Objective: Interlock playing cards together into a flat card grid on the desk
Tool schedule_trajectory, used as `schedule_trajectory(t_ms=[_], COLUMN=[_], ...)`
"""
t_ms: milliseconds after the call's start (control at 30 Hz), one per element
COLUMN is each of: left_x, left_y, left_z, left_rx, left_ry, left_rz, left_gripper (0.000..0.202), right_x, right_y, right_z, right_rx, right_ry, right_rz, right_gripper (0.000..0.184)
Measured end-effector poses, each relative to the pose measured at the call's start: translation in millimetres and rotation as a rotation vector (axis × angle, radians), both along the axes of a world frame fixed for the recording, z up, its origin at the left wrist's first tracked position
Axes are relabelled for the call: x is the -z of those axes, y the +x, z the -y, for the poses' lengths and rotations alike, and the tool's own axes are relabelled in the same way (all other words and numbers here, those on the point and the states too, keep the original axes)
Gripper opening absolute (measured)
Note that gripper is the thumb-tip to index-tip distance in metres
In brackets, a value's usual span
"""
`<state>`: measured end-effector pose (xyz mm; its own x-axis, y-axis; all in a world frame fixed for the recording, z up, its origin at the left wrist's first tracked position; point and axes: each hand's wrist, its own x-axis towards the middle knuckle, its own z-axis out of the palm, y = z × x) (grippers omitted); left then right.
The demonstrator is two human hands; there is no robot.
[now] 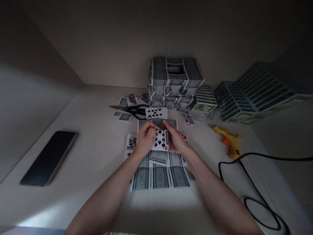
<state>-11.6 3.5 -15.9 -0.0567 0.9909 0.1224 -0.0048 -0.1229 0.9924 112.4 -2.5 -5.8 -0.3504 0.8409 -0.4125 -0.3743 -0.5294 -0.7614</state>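
Note:
Between my two hands is a ten of spades playing card (160,140), face up, with a strip of patterned card back along its right side. My left hand (146,137) pinches its left and upper edge. At the card's right side, my right hand (177,140) has its fingers closed, partly hidden behind the card. Below them lies a flat panel of joined playing cards (160,178), mostly backs up, with a king of clubs (131,142) jutting out at the left and a red five (185,136) at the right.
Behind the hands lie black-handled scissors (137,111) and a nine of spades (156,113). A structure of folded cards (174,81) stands at the wall, with stacked boxes (256,94) to its right. A yellow glue gun (228,140) trails a black cable (266,157). A phone (49,158) lies left.

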Motion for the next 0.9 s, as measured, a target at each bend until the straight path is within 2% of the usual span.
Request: schedule_trajectory(t_ms=[167,433,600,700,800,900], left_x=[-2.3,-3.7,-7.8,-8.0,-5.6,-2.7], left_y=[-1.4,-7.0,-10.3,-10.8,-8.4,-5.0], left_z=[0.6,0.9,-1.3,-4.4,-6.3,-5.9], left_rx=[0.019,0.105,0.078,0.058,0.062,0.043], left_ry=[0.058,0.096,0.067,0.028,-0.009,0.047], left_rz=[-0.027,-0.039,0.042,0.045,-0.044,-0.234], left_gripper=[0.015,0.014,0.014,0.016,0.018,0.019], right_x=[0.2,0.1,4.9,6.3,7.7,9.4], right_y=[5.5,9.3,4.4,0.4,-2.2,-2.9], right_z=[-0.1,1.0,2.3,2.8,3.8,5.3], right_rx=[-0.141,-0.172,-0.054,0.069,0.156,0.156], right_ry=[0.04,0.146,0.262,0.38,0.489,0.553], right_rz=[0.116,0.17,0.211,0.33,0.491,0.599], right_gripper=[0.04,0.032,0.035,0.041,0.044,0.043])
